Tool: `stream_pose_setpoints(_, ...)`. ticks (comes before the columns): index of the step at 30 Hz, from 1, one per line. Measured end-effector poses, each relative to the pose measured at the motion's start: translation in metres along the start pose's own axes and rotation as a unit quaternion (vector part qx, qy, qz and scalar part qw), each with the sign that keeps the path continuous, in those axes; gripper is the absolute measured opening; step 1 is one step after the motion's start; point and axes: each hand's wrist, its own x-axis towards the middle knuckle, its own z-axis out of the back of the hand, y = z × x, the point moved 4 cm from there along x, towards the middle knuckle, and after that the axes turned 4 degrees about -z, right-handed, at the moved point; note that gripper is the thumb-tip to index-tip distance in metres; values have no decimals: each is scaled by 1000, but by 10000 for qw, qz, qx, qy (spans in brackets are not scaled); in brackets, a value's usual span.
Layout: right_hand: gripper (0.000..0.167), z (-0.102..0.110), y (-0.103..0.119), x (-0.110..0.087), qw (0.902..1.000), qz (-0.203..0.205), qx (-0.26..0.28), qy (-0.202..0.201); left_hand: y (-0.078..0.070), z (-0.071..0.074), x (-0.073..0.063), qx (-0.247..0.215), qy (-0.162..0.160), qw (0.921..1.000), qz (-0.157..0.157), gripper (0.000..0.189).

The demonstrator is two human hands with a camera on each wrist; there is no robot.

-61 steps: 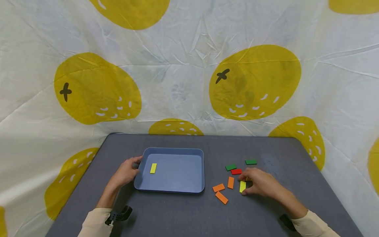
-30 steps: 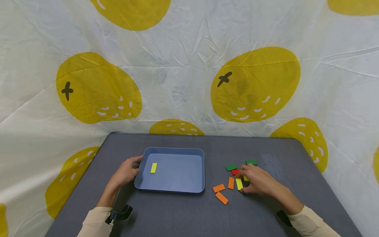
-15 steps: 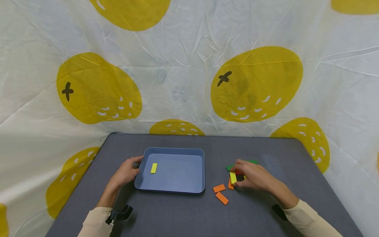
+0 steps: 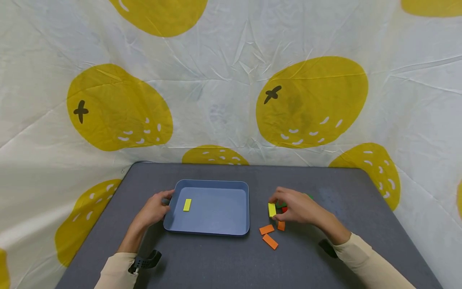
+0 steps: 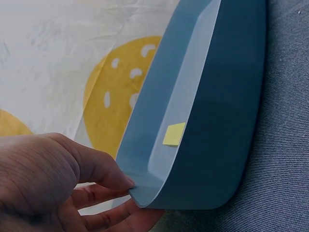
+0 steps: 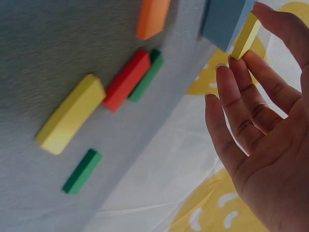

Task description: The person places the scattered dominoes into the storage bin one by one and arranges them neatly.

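Note:
My left hand [image 4: 153,209] holds the left side of a shallow blue-grey tray [image 4: 218,212]. In the left wrist view, the thumb lies over the tray's corner rim [image 5: 140,197], with other fingers below and outside it. A flat yellow block [image 4: 187,205] lies inside the tray toward its left end. Between thumb and fingertips, my right hand [image 4: 299,206] pinches another yellow block [image 4: 272,210], raised above the table to the right of the tray. The right wrist view shows this held block [image 6: 246,36] at the fingertips, the remaining fingers loosely extended.
Orange blocks [image 4: 266,229] lie right of the tray. A red block [image 6: 127,81] touches a green block [image 6: 147,75]; a further yellow block [image 6: 71,115] and another green block [image 6: 82,171] lie near them. A patterned cloth [image 4: 216,100] hangs behind the dark table [image 4: 216,261].
My right hand has lifted the yellow block from among the others and carried it left and away from me, toward the tray. My left hand and the tray have stayed in place.

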Motion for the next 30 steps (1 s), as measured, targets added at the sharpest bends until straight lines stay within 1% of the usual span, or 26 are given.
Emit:
stream_pose_setpoints(5,36,3,10,12,9997,22,222,110,0,0,0,-48,38,10000,19,62)
stream_pose_setpoints(16,38,5,34,36,9997,97,50,199,0,0,0,-183,95,9998,35,62)
stream_pose_setpoints(30,37,8,60,65,9993,321,65,183,1,0,0,-315,89,9994,88,62)
